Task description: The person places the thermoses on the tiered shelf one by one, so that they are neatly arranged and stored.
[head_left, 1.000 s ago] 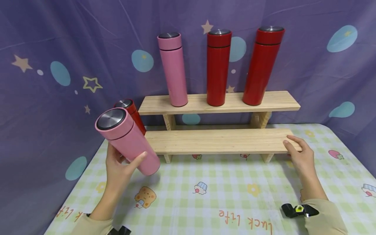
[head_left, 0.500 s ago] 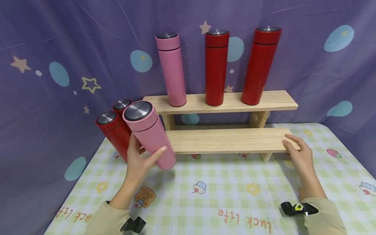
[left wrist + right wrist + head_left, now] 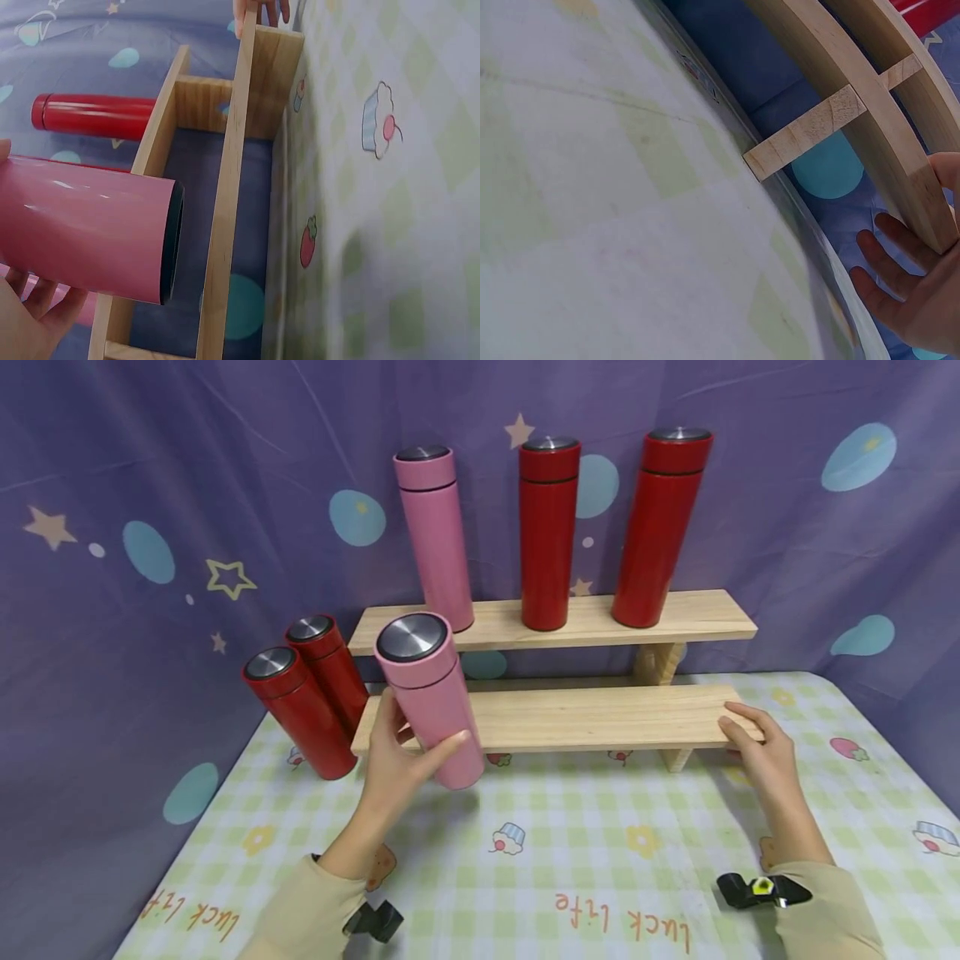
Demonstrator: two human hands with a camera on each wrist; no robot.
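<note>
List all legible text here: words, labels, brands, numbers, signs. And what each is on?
"Luck Life": upside down, on the checked tablecloth, right of centre.
"Luck Lif": upside down, same cloth, left side; cut off at the edge.
Yellow mark on the right wrist's black mount: too small to read.
Pink bottles, red bottles, wooden shelf: none readable.
</note>
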